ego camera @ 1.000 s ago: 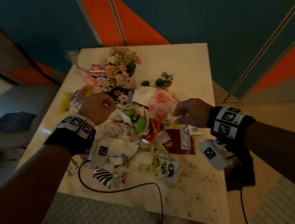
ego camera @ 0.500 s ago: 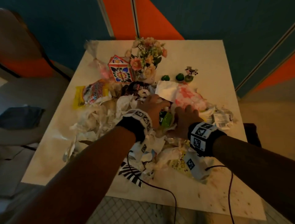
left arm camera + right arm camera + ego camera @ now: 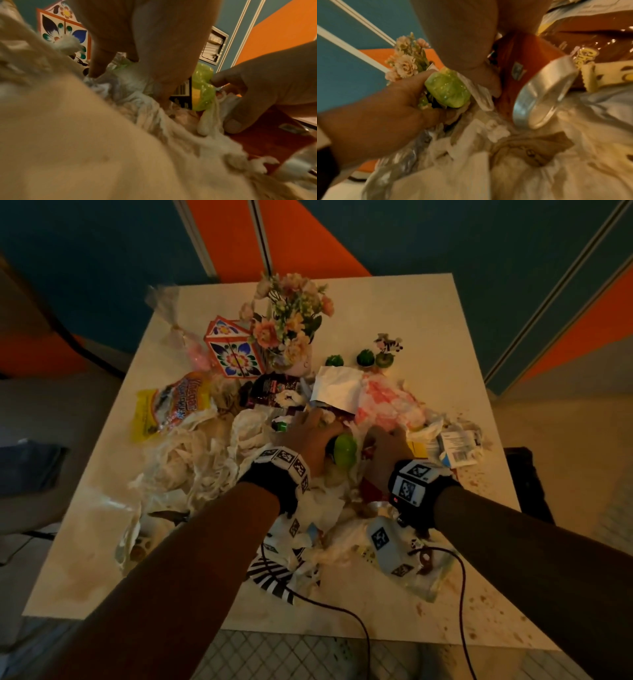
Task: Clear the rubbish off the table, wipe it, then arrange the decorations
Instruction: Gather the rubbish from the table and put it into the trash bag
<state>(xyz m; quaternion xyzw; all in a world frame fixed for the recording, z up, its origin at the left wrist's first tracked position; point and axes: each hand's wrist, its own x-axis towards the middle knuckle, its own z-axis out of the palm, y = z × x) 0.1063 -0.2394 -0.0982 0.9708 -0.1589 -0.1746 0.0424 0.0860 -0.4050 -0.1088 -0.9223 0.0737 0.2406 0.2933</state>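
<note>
A heap of rubbish [image 3: 212, 460] made of crumpled tissues and wrappers covers the middle of the white table [image 3: 394, 302]. My left hand [image 3: 308, 433] is sunk in the heap, its fingers curled round a crumpled green plastic bottle [image 3: 344, 453] [image 3: 447, 92]. Close to its right, my right hand [image 3: 387, 446] lies curled over a red can [image 3: 530, 81] with a silver end, thumb against its side. The decorations stand behind: a flower bouquet [image 3: 291, 316], a patterned box [image 3: 234, 350], two small green cacti [image 3: 334, 360] and a tiny potted plant [image 3: 387, 350].
A yellow and red snack bag [image 3: 171, 405] lies at the left, with a pink and white bag [image 3: 387, 405] and labelled packets [image 3: 459, 446] at the right. Brown crumbs [image 3: 479, 611] speckle the near right corner. A grey seat [image 3: 20, 467] is left of the table.
Both hands were apart above the heap a second ago. They have come together at its middle and closed on the green bottle and the red can. My head has leaned in.
</note>
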